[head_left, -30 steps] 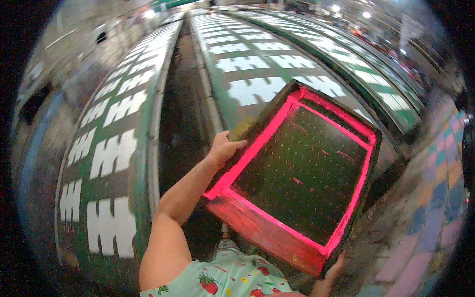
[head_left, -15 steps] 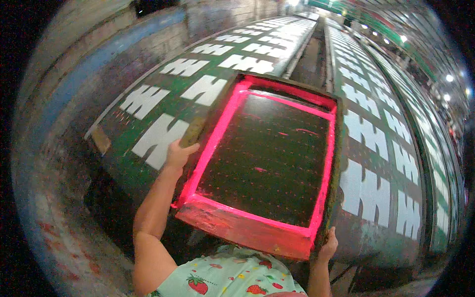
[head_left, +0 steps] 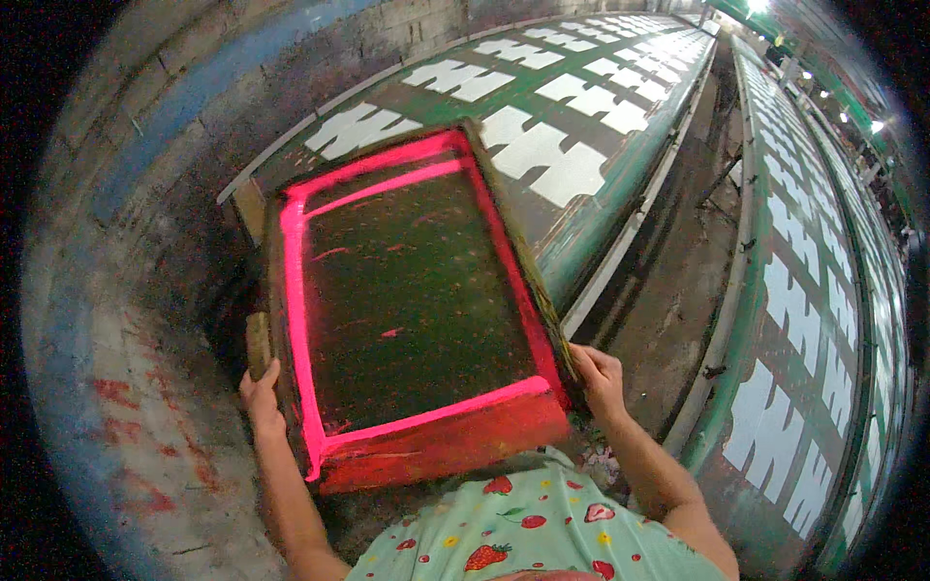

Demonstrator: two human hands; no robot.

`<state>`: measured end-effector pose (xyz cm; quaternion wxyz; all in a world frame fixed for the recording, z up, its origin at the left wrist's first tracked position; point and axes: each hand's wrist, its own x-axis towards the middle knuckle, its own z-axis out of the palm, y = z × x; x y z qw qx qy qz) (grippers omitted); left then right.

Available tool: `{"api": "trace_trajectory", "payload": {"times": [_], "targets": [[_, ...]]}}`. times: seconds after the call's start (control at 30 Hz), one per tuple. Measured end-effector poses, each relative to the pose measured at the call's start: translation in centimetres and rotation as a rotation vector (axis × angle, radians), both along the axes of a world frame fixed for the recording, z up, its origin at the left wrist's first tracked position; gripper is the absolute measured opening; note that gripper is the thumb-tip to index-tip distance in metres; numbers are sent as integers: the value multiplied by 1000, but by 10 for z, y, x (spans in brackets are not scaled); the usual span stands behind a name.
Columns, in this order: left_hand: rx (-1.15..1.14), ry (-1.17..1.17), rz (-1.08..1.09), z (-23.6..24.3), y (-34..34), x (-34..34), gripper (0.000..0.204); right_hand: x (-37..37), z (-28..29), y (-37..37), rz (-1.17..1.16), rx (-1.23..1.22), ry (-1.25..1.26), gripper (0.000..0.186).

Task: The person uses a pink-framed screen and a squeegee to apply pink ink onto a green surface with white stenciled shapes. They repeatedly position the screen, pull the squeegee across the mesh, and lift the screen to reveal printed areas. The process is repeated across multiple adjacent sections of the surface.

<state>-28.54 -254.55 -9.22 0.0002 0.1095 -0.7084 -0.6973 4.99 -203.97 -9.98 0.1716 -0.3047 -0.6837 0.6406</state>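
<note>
A large rectangular printing screen (head_left: 407, 310) hangs in front of my body, tilted, its dark mesh edged with bright pink ink. Red-pink ink stains the near end of its frame. My left hand (head_left: 262, 395) is closed on the left side, by a short wooden piece that sticks out there. On the opposite side my right hand (head_left: 598, 380) grips the frame's edge low down, with some fingers hidden behind it. The far end of the screen covers part of a long green table (head_left: 572, 247) bearing white cut fabric pieces (head_left: 547, 150).
A second long table (head_left: 722, 426) with more white pieces (head_left: 775, 416) runs along the right. Between the tables lies a narrow dark aisle (head_left: 668, 242). A stained block wall (head_left: 223, 97) curves along the left. Lamps (head_left: 877, 126) shine at the far right.
The screen has swung leftward and turned counterclockwise, with both hands still on it. The view has shifted too, so the aisle now shows to the right of the screen.
</note>
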Motion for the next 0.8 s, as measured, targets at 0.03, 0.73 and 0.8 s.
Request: {"api": "trace_trajectory", "payload": {"times": [0.03, 0.73, 0.8], "targets": [[-61, -30, 126, -5, -18, 6, 64, -16, -1, -2, 71, -22, 50, 41], [-11, -46, 719, -54, 120, 88, 80, -234, -69, 177, 566, 149, -188, 55], [-125, -25, 679, -62, 152, 85, 74, -231, -74, 204, 550, 172, -182, 54]]}}
